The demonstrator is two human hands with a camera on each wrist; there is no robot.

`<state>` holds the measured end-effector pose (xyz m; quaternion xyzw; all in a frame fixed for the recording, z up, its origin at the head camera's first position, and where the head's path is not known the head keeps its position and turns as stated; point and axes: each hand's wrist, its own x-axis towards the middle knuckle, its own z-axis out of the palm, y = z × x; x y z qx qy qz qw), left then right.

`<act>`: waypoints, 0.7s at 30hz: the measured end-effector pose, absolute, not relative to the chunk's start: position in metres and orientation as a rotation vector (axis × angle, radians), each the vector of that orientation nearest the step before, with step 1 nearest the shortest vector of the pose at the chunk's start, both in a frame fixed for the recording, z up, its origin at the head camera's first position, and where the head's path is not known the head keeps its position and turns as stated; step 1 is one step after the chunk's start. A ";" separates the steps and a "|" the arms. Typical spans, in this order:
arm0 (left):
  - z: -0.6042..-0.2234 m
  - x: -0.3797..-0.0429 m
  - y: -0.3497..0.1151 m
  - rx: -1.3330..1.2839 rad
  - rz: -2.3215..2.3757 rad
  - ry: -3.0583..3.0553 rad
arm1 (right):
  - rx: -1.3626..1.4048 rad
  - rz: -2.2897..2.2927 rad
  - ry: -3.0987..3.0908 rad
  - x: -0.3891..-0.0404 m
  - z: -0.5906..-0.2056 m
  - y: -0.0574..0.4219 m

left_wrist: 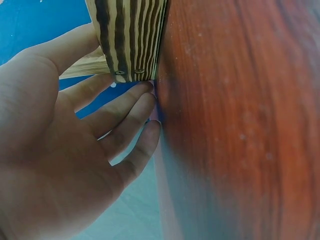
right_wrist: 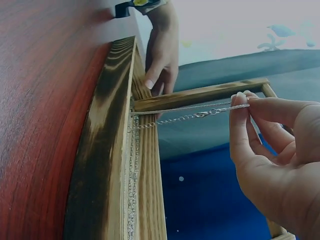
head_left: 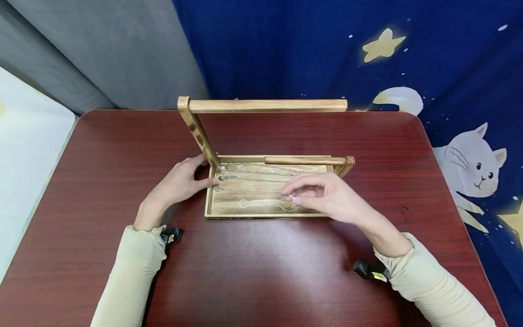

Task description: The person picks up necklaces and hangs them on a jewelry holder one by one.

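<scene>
A wooden jewelry stand point(head_left: 265, 106) has an upright frame and a shallow tray point(head_left: 261, 216) at its base. My right hand point(head_left: 333, 195) is over the tray's right half, pinching a thin silver necklace point(right_wrist: 202, 114) between thumb and fingertips. Part of that chain lies looped on the tray floor at the front; the rest rises to the fingers. Along the back of the tray several other chains point(head_left: 261, 172) stretch sideways. At the tray's left end my left hand point(head_left: 177, 181) holds the stand, thumb over the end wall, other fingers outside it.
The stand sits on a dark red wood-grain table point(head_left: 265, 272). A second, lower wooden bar point(head_left: 306, 161) runs along the right of the stand. Grey point(head_left: 122, 50) and blue point(head_left: 278, 50) curtains hang behind the table's back edge. Black wrist cameras sit on both sleeves.
</scene>
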<state>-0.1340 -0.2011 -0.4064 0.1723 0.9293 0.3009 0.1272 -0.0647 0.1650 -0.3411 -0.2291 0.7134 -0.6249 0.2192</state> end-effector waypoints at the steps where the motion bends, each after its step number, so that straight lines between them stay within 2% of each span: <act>1: -0.406 -0.134 -0.201 0.500 0.874 2.705 | -0.621 -1.736 1.970 -0.065 -0.341 0.166; 21: -0.406 -0.134 -0.202 0.502 0.875 2.708 | -0.585 -1.908 1.941 -0.065 -0.327 0.181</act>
